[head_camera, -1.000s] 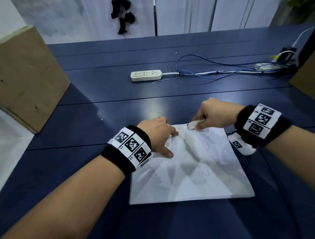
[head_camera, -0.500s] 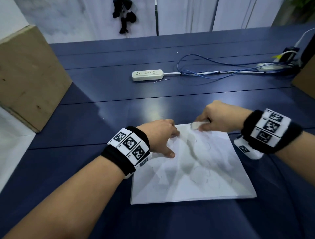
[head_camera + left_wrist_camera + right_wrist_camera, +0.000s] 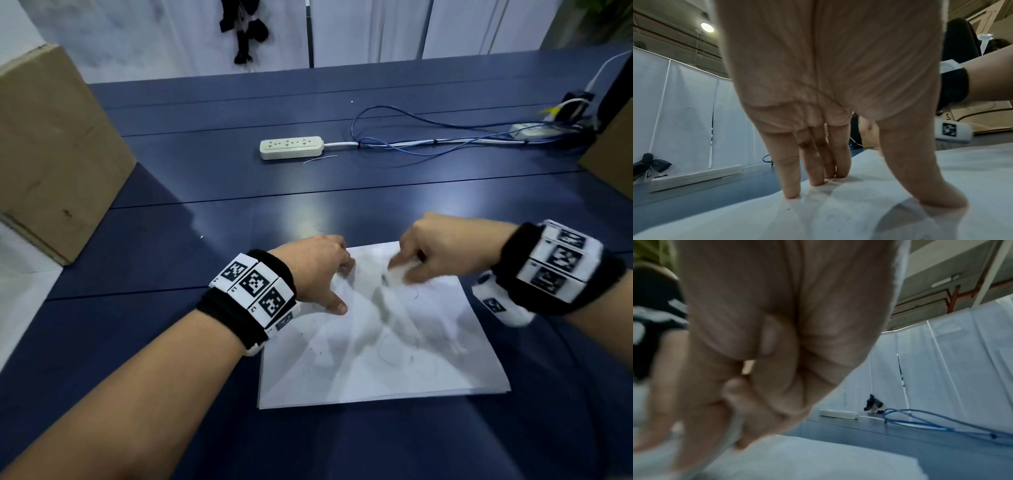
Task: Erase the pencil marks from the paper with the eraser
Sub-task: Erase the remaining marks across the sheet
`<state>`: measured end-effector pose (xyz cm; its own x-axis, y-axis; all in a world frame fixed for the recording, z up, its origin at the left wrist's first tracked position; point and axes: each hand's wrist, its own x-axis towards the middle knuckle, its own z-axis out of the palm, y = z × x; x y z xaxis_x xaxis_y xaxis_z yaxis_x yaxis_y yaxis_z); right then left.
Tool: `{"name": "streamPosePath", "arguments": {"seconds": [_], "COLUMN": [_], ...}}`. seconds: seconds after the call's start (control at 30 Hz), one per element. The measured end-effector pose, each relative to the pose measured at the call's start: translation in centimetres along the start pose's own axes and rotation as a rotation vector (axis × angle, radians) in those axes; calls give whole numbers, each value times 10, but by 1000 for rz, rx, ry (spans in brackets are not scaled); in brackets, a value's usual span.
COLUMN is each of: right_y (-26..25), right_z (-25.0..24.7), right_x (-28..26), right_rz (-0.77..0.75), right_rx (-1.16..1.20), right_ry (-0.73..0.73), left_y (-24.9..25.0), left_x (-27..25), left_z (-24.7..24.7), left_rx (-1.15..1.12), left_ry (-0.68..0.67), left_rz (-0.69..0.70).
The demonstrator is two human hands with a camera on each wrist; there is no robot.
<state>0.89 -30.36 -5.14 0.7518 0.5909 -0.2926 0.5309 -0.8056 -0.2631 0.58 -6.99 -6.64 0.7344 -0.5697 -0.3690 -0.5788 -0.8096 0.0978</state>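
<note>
Blurred white eraser (image 3: 399, 270), pinched in curled fingers (image 3: 409, 255) of right hand (image 3: 445, 248), pressed on far part of paper (image 3: 376, 342); mostly hidden in right wrist view. Paper flat on blue table (image 3: 308, 205), faint pencil marks (image 3: 387, 356) hard to make out. Left hand (image 3: 315, 270) on paper's left far corner, straight fingers (image 3: 789, 170) spread apart, tips pressing down. Black-and-white square codes on both wristbands (image 3: 253, 284), small characters unreadable. Beyond: white power strip (image 3: 291, 148), blue cable (image 3: 428, 137), cardboard box (image 3: 51, 154) at left, cut off.
</note>
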Motion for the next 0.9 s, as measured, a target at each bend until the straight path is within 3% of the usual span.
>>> {"name": "streamPosePath", "arguments": {"seconds": [0.07, 0.1, 0.23, 0.33, 0.5, 0.67, 0.73, 0.9], "right_y": [-9, -10, 3, 9, -9, 11, 16, -5], "right_z": [2, 1, -11, -9, -1, -13, -11, -4], "right_x": [-10, -9, 17, 19, -13, 14, 15, -14], "right_rz": [-26, -21, 75, 106, -3, 115, 112, 23], "right_rx": [79, 80, -70, -90, 84, -15, -10, 63], "right_ry": [-141, -134, 119, 137, -126, 87, 107, -148], "left_y": [0, 0, 1, 1, 0, 2, 3, 2], "left_x": [1, 1, 0, 0, 0, -1, -1, -1], "left_z": [0, 0, -2, -1, -1, -2, -1, -2], "left_rx": [13, 11, 0, 6, 4, 12, 14, 10], "left_ry": [3, 3, -3, -4, -3, -6, -6, -9], "left_rz": [-5, -5, 4, 2, 1, -7, -10, 5]}}
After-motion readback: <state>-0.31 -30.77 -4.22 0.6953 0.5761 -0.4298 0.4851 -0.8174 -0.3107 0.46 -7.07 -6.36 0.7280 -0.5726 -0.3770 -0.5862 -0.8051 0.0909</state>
